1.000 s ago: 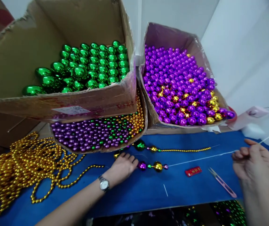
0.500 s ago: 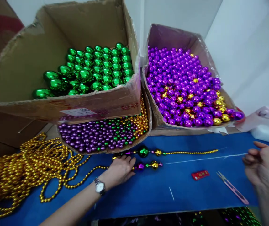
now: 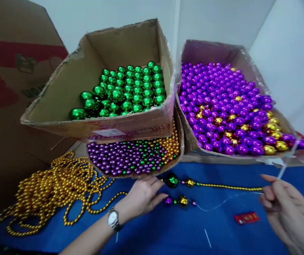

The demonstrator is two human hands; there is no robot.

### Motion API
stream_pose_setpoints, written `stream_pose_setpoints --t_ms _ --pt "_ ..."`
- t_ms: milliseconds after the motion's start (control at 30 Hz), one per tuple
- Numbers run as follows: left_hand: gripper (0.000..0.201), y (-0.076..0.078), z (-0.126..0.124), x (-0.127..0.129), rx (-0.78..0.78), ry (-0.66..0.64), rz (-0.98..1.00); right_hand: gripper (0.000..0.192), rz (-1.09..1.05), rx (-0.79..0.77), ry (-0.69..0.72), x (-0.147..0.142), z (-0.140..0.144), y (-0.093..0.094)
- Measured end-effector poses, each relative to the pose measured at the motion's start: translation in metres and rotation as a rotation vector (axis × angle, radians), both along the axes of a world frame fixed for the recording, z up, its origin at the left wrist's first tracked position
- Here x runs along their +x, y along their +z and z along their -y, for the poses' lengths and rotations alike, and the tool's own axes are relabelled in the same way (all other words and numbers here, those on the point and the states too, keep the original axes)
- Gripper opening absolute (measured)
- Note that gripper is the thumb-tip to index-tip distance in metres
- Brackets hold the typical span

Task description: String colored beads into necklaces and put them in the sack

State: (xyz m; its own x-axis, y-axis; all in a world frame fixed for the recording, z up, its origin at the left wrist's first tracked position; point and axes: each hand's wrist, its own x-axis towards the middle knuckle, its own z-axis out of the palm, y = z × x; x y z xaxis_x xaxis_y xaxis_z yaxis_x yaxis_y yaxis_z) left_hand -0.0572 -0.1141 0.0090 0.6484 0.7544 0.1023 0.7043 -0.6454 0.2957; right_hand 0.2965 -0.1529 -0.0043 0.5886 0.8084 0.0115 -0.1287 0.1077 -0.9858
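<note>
My left hand [image 3: 141,194], with a watch [image 3: 113,219] on its wrist, is by the front lip of the lower box of small beads, thumb apart from the fingers. Its fingertips are partly hidden. Right of the thumb lies a short row of purple, green and gold beads [image 3: 183,200] on a clear thread [image 3: 218,205]. That thread curves slackly up to my right hand [image 3: 287,209], whose fingers are closed on its end. Behind it runs a second strand, with a big green bead [image 3: 172,180] and a gold bead chain [image 3: 229,186] reaching toward my right hand.
A carton of large green balls [image 3: 138,85] sits over the box of small purple, green and gold beads [image 3: 125,156]. To the right stands a box of purple and gold balls [image 3: 215,102]. Gold bead chains [image 3: 56,191] are heaped at left. A red packet [image 3: 247,218] lies on the blue table [image 3: 168,233].
The view has shifted left. My left hand has come off the bead row toward the lower box. The thread, taut before, now hangs slack. The pink thread snips are no longer in sight.
</note>
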Motion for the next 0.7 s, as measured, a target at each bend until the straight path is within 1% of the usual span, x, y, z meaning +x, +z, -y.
stream_pose_setpoints --t_ms 100,167,267,367,433,500,533,600,667,700 --pt "0.023 0.016 -0.008 0.005 -0.039 0.019 0.175 0.038 0.051 -0.041 0.089 -0.022 0.002 0.001" --pt "0.020 0.027 -0.014 0.016 -0.079 -0.026 0.279 0.042 0.108 -0.064 0.143 -0.030 0.003 -0.002" --pt "0.018 0.046 -0.021 0.042 -0.102 -0.112 0.384 0.045 0.157 -0.100 0.230 -0.035 0.006 -0.004" --pt "0.018 0.063 -0.035 0.074 -0.045 -0.172 0.429 0.044 0.170 -0.143 0.312 -0.038 0.012 -0.006" --pt "0.019 0.074 -0.052 0.097 0.036 -0.206 0.420 0.043 0.171 -0.157 0.319 -0.040 0.016 -0.009" --pt "0.020 0.083 -0.075 0.121 0.153 -0.216 0.354 0.042 0.152 -0.151 0.288 -0.043 0.018 -0.012" --pt "0.020 0.086 -0.087 0.133 0.228 -0.206 0.293 0.042 0.142 -0.146 0.273 -0.044 0.019 -0.014" --pt "0.019 0.091 -0.111 0.156 0.356 -0.185 0.098 0.043 0.137 -0.136 0.270 -0.047 0.021 -0.016" --pt "0.016 0.092 -0.128 0.174 0.371 -0.176 0.035 0.044 0.154 -0.123 0.293 -0.048 0.025 -0.016" --pt "0.015 0.094 -0.133 0.181 0.371 -0.174 0.013 0.045 0.163 -0.120 0.295 -0.047 0.027 -0.016"
